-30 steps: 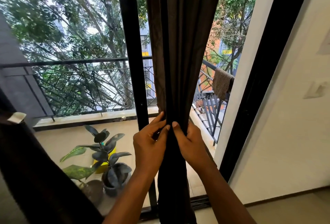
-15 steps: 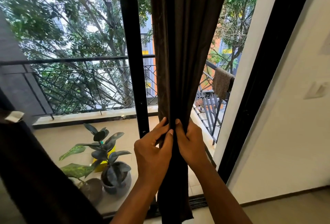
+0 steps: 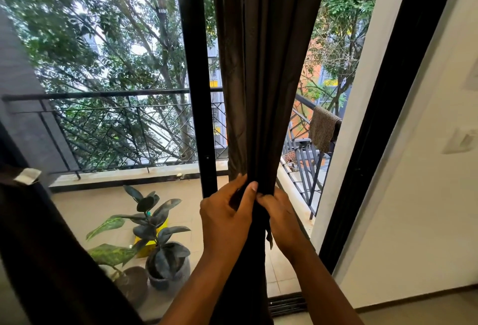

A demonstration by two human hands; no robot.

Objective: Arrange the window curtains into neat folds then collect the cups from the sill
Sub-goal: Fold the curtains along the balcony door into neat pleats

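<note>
A dark brown curtain point(image 3: 266, 66) hangs in the middle of the glass balcony door, gathered into a narrow bundle of vertical folds. My left hand point(image 3: 225, 217) grips the bundle from the left at waist height, thumb and fingers curled round the cloth. My right hand point(image 3: 280, 217) pinches the folds from the right, touching my left thumb. A second dark curtain point(image 3: 49, 260) hangs slanted at the lower left with a white tag point(image 3: 27, 176) on its edge. No cups or sill are in view.
The black door frame point(image 3: 198, 91) stands just left of the bundle, another black frame post point(image 3: 382, 128) to the right. Outside are potted plants point(image 3: 157, 242) on the balcony floor, a metal railing point(image 3: 116, 128) and a cloth point(image 3: 323, 130) draped over it. A white wall with a switch plate point(image 3: 459, 141) lies at the right.
Both hands have stayed clamped on the gathered curtain, shifting slightly right and drawing the folds tighter; my right fingers have curled further into the cloth.
</note>
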